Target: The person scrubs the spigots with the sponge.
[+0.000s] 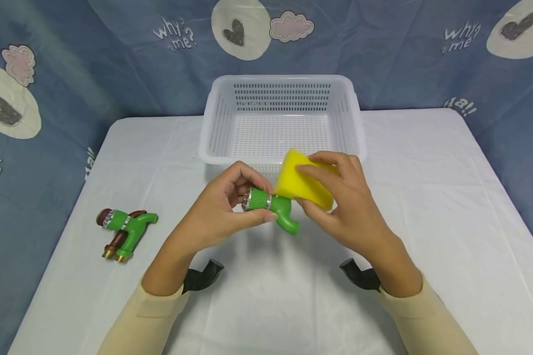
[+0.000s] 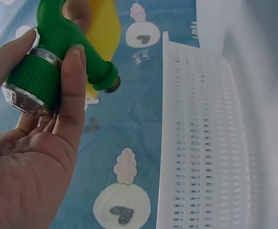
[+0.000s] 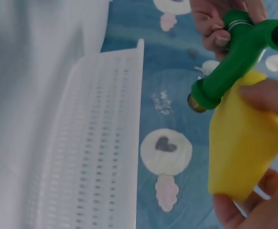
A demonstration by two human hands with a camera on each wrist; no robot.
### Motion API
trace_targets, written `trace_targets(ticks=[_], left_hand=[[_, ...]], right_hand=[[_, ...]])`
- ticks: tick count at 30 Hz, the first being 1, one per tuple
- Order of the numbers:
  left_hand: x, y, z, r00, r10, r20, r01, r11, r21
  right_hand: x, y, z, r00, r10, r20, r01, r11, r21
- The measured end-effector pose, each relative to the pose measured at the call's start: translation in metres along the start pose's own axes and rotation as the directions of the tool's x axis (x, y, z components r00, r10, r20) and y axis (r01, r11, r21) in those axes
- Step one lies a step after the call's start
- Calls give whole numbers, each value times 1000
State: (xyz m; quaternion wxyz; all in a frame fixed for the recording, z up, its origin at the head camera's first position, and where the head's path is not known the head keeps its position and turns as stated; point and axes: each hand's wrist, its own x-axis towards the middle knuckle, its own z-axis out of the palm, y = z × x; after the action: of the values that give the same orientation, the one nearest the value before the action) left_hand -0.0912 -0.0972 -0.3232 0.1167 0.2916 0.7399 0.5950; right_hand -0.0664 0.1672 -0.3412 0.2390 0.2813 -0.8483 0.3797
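Note:
My left hand (image 1: 222, 209) grips a green tap (image 1: 282, 209) by its ribbed, silver-ringed end, thumb on the near side. Its curved spout points toward me in the head view; the brass-coloured threaded end shows in the left wrist view, on the tap's green stem (image 2: 97, 71). In my right hand (image 1: 351, 207) is a yellow sponge (image 1: 304, 180), pinched between thumb and fingers. The sponge lies against the tap's stem (image 3: 229, 71) in the right wrist view. Whether it presses hard cannot be told.
Behind the hands stands a white perforated plastic basket (image 1: 282, 133). On the left of the white-covered table (image 1: 448, 207) lie a second green tap (image 1: 135, 231) and a brown tap (image 1: 115, 245), one across the other. A patterned blue cloth (image 1: 129, 59) hangs behind and beside the table.

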Motion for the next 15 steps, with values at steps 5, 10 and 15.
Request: trace_targets(ticks=[5,10,15], left_hand=[[0,0,-2,1000,25,3,-25,998,-63],[1,-1,-1,998,54,16,-53,997,-58],[0,-1,-1,998,62,15,-61,998,-24]], right_hand=[[1,1,-2,999,20,-43,-26,989,-146],[2,2,-6,992,37,-122,-57,985,-162],[3,-4,-6,990,4,-140,-21,993,-119]])
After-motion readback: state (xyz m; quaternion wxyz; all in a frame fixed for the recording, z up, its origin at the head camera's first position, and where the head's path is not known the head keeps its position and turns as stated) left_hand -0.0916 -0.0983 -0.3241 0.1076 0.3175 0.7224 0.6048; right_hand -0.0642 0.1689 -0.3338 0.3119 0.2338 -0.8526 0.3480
